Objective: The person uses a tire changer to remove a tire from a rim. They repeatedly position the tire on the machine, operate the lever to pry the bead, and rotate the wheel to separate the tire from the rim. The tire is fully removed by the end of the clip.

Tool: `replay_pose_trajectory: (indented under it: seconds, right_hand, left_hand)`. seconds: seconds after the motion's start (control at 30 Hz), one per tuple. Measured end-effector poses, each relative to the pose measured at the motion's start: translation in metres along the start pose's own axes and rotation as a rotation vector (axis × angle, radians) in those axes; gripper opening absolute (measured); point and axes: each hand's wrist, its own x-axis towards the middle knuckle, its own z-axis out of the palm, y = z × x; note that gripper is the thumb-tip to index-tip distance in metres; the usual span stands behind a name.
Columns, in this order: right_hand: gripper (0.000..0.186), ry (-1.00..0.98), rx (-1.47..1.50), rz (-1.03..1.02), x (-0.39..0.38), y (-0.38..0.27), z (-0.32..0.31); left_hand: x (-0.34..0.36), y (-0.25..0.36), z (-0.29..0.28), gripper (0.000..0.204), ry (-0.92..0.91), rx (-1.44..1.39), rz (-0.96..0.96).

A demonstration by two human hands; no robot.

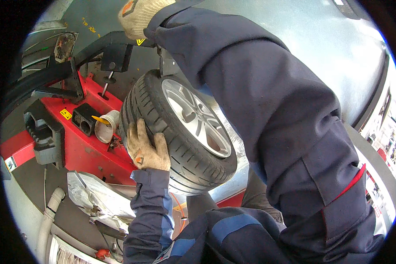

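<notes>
A car wheel, a black tyre [156,121] on a silver spoked rim [198,116], stands tilted in front of me. My left hand [147,148], in a beige knit glove, lies against the tread with fingers stretched and thumb apart. Across the view reaches my right arm, above the wheel. My right hand [143,18], gloved alike, is at the upper edge beside a curved black machine arm [108,42]. Its fingers are hidden, so whether it grips the arm cannot be told. A grey metal bracket [168,65] hangs just above the tyre, partly behind my sleeve.
Left of the wheel is a red machine base [81,136]. On it sit a dirty white cup [104,131] with a yellow handle in it and a black open box [84,119]. A black block [44,132], a crumpled whitish sheet [99,198] and a pale pipe [50,215] lie farther left.
</notes>
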Motion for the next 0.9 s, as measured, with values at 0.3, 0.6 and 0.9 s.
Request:
replay_pose_trajectory:
  seconds: [0.3,0.6,0.9]
  right_hand:
    - [0.016,-0.002,0.066,0.021,-0.011,-0.018,-0.004]
    - [0.014,-0.126,0.066,0.015,-0.016,-0.025,-0.017]
    - [0.014,-0.165,0.076,-0.066,-0.02,-0.018,-0.027]
  left_hand:
    - [-0.004,0.0,-0.001,0.066,-0.004,-0.005,-0.039]
    - [-0.005,0.0,0.0,0.066,-0.008,0.014,-0.03]
    - [-0.009,-0.004,0.0,0.067,0.005,0.031,0.014]
